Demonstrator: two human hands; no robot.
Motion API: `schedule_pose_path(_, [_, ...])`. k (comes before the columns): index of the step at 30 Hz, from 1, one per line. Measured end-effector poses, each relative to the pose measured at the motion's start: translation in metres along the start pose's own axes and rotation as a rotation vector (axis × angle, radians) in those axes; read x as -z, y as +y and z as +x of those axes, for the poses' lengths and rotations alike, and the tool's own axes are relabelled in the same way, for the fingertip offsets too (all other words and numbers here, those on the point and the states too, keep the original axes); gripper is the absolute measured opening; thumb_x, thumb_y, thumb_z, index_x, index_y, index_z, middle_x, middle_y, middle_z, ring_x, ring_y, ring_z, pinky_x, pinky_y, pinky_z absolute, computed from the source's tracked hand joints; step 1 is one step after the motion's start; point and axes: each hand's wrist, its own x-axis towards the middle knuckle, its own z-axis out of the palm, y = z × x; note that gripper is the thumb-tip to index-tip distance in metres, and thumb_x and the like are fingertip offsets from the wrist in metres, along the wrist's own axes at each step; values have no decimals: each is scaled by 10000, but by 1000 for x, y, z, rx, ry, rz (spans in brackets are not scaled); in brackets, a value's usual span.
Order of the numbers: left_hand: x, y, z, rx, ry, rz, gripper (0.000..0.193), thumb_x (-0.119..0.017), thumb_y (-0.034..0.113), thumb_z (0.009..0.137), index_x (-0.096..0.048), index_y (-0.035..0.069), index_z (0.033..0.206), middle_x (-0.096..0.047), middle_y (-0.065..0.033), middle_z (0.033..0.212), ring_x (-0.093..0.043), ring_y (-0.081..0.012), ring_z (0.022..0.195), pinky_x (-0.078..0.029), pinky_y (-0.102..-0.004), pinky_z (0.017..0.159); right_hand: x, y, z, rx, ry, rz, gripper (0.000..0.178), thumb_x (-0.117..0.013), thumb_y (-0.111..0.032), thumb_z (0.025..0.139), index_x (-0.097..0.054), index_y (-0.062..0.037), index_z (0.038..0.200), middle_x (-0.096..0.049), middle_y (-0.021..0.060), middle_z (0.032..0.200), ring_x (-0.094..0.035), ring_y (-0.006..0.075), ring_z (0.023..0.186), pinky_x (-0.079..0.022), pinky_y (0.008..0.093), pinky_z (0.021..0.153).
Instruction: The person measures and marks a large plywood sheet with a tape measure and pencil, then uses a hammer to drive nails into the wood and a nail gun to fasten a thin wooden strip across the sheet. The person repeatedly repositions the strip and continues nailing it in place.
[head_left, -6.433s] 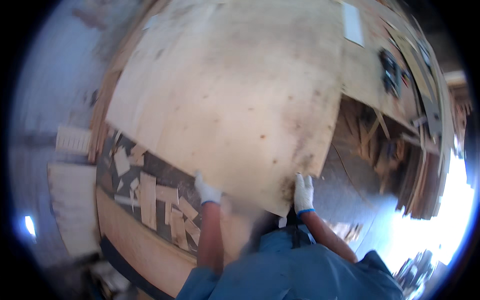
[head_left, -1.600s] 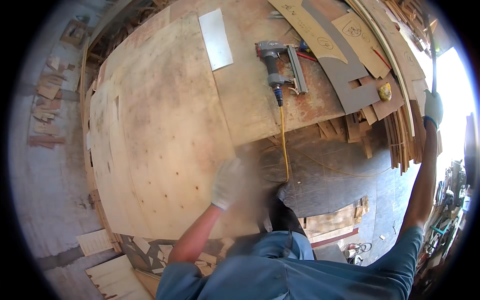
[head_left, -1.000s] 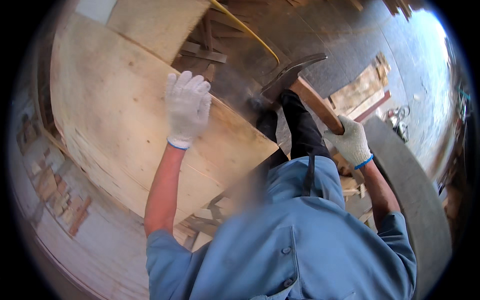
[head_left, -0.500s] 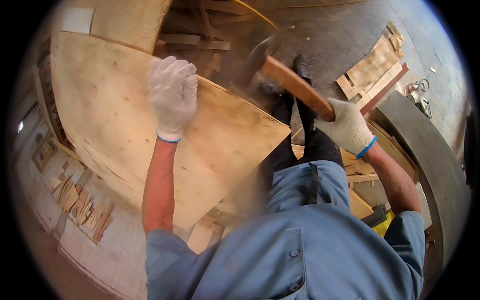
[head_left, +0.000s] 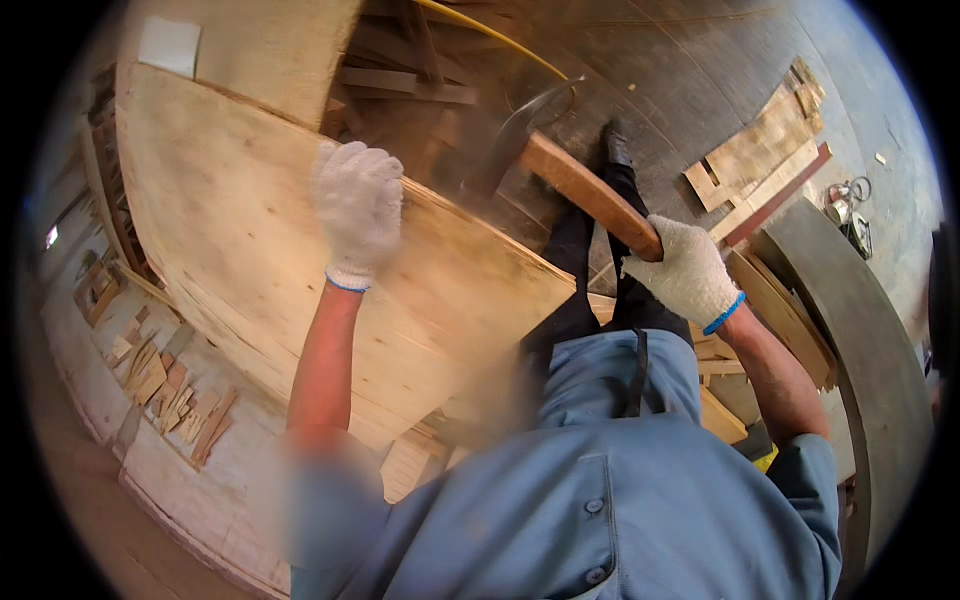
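Note:
My right hand, in a white knitted glove with a blue cuff, is closed around the end of a hammer's wooden handle. The hammer's dark, curved metal head is blurred and hangs past the far edge of a large plywood board. On that same edge rests my gloved left hand, its fingers curled over the wood and their tips hidden. The board lies slanted in front of me and to my left, its pointed corner close to my legs.
Another plywood sheet with a white square piece lies at far left. Wood scraps are heaped on the left. Planks lie on the floor at far right, near a curved grey panel. A yellow hose crosses the far side.
The view has shifted, so the board and left hand appear slightly lower and to the right. My right hand still holds the hammer, its head over the far edge. Both grips look the same.

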Motion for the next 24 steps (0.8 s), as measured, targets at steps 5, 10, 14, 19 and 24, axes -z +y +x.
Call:
schedule_pose_path(5, [-3,1,-2,-24,26,-20,129,-639,87,932,-687,80,1051,-683,-72,1073,-611,-333,1108,-380,-513,1108,-20,34,-22,-2,145,58,323,-751,-305,841,-657,-13,942,-665,253,837,-657,463,839,-510,484,712])
schedule_pose_path(10, [0,3,0,-75,32,-49,149,-635,66,932,-680,70,1074,-685,-74,1070,-629,-325,1074,-379,-516,1106,-57,38,-88,-14,338,294,263,-786,-175,804,-671,-5,969,-663,183,802,-655,320,761,-525,409,683])
schedule_pose_path(14, [-8,44,3,-197,-13,-143,143,-630,84,950,-680,62,1082,-691,-82,1086,-633,-319,1082,-350,-513,1153,-113,34,-110,64,473,692,136,-748,-4,824,-691,-8,948,-693,41,807,-640,117,708,-523,302,648])
schedule_pose_path(19, [-32,111,-14,-226,-101,-176,129,-593,87,994,-680,43,1079,-699,-90,1085,-635,-303,1108,-310,-516,1195,-210,28,-100,-28,547,1167,29,-667,17,911,-689,-2,914,-685,35,756,-589,72,615,-476,239,566])
schedule_pose_path(24, [-40,110,-23,-183,-102,-158,104,-602,101,981,-670,47,1038,-688,-84,1040,-624,-298,1053,-310,-528,1181,-289,27,-105,-111,434,1251,84,-659,-14,930,-684,-15,849,-693,30,751,-599,64,627,-472,240,561])
